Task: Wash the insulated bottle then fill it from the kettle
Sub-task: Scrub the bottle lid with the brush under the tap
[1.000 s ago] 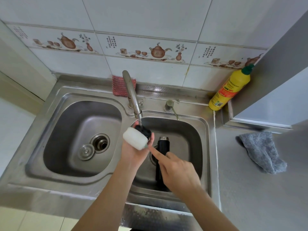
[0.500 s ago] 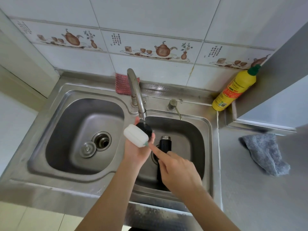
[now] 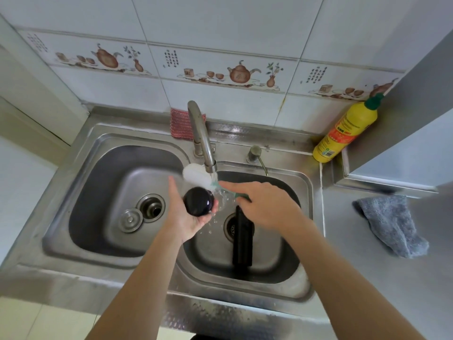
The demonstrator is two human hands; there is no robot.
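Observation:
The black insulated bottle (image 3: 242,244) lies on its side in the right basin of the steel sink (image 3: 245,290), over the drain; my right hand hides its mouth end. My left hand (image 3: 183,223) cups the round black bottle lid (image 3: 199,201) just left of the running water (image 3: 219,191) from the faucet (image 3: 201,136). My right hand (image 3: 267,207) grips the green handle of a brush with a white sponge head (image 3: 196,176). The sponge head sits above the lid, beside the spout. No kettle is in view.
A yellow detergent bottle (image 3: 345,130) stands at the back right corner. A grey cloth (image 3: 389,224) lies on the right counter. A red scrub pad (image 3: 180,125) leans behind the faucet. The left basin holds a loose drain plug (image 3: 130,219). A soap pump (image 3: 255,154) sits beside the faucet.
My right hand has moved up and taken the brush handle. The sponge head has lifted off the lid toward the spout. The lid now lies uncovered in my left palm.

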